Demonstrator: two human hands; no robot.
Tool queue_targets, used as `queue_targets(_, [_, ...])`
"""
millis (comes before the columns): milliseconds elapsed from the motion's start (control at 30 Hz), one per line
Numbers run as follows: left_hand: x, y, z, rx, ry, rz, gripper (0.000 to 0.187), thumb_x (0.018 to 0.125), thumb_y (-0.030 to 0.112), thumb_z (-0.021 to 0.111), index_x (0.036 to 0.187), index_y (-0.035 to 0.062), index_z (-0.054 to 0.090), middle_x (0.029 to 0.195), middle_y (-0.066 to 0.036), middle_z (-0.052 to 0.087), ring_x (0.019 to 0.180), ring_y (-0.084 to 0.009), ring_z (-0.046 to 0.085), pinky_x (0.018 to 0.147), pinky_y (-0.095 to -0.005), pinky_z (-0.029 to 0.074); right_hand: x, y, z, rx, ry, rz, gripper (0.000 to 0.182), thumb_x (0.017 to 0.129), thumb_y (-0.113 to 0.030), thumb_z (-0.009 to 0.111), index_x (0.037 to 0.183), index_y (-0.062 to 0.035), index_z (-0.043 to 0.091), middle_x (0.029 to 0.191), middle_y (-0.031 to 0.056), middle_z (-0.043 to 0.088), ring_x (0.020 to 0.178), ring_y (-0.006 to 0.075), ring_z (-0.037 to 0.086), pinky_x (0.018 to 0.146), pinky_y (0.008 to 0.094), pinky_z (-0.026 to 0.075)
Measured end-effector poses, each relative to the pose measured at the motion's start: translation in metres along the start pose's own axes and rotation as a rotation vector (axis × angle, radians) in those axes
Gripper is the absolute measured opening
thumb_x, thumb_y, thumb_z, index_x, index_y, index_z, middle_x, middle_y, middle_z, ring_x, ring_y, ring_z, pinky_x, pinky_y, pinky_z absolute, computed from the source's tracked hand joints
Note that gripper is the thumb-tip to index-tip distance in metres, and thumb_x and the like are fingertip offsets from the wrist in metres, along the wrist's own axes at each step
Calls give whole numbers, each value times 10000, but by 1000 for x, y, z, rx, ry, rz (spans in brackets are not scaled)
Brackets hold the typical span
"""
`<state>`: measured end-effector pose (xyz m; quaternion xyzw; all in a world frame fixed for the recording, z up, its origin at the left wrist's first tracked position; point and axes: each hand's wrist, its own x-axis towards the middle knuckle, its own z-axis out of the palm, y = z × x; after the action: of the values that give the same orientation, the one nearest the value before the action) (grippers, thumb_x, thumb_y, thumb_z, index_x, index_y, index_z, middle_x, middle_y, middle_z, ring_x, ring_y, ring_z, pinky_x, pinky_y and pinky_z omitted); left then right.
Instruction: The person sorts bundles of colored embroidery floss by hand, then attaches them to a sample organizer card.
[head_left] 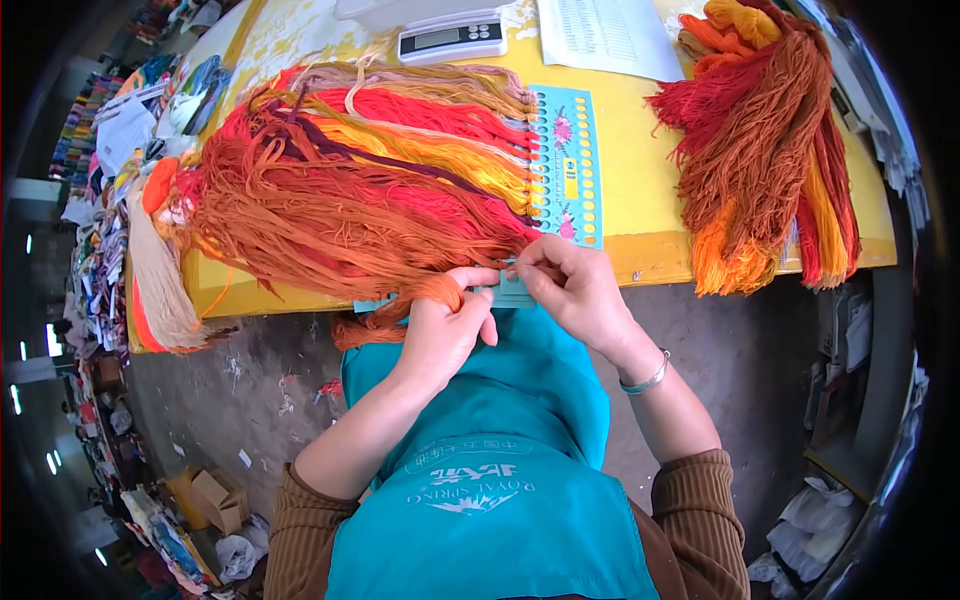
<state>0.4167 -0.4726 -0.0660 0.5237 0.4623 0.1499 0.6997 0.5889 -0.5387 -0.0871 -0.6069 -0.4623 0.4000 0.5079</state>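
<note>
At the table's front edge, my left hand [447,330] is closed around a looped hank of orange-brown embroidery thread [437,290]. Its fingertips touch a small teal card [515,290]. My right hand [580,290] pinches at that card's upper edge, thumb against forefinger; what lies between the tips is too small to make out. Just beyond is a turquoise thread card [585,190] with holes down both sides and printed flowers. Many skeins of red, yellow, purple and brown thread [360,190] run left from its holes and cover much of the table.
On the yellow table [640,180], a digital scale [452,38] and a printed sheet [605,40] lie at the back. Thread bundles [765,150] hang over the right front edge, and pale thread [160,265] hangs at the left. A cardboard box [215,500] stands on the floor.
</note>
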Motion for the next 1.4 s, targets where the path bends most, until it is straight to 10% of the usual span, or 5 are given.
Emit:
queue_targets(667, [15,5,6,-44,-62,-75,145,950,99,545,1006,-23,599,612,-51,613,383,-46,373,345,-225,260,3,5,-1,-91,-28,28,44,854,-24,643,874,10,625,694,-11,597,623,8,497,550,199,420])
queue_targets(933, [10,5,-24,80,124,48,90,918,78,571,902,2,616,571,-5,568,417,-39,405,391,-220,285,8,2,4,-154,-118,85,159,828,-128,697,928,-22,634,670,77,647,589,156,627,564,300,488])
queue_targets(1400, [17,21,-14,-63,-164,-33,207,959,162,514,862,20,628,524,-7,538,415,-37,383,385,-202,254,18,1,10,-216,-49,139,281,883,-306,681,937,-41,608,665,105,643,625,244,651,554,355,478])
